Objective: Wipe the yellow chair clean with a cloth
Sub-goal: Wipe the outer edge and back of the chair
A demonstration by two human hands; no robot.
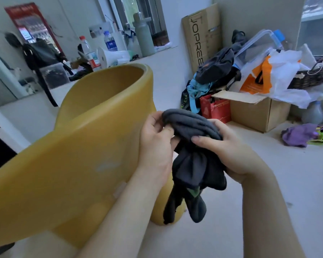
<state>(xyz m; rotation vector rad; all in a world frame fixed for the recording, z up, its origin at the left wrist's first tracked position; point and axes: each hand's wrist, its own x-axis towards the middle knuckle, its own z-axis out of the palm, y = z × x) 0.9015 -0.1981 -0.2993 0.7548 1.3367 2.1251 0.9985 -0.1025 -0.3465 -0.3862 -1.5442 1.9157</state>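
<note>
Left hand [155,138] and right hand [229,151] grip the bunched cloth [192,164]; the yellow chair [73,155] is cut off.

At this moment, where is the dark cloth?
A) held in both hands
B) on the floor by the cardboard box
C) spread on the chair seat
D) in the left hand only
A: the left hand and the right hand both grip the bunched dark cloth.

I am holding a matt, fleecy dark cloth [191,125]. The yellow chair [78,153] is showing smooth moulded plastic with a dull sheen
</note>
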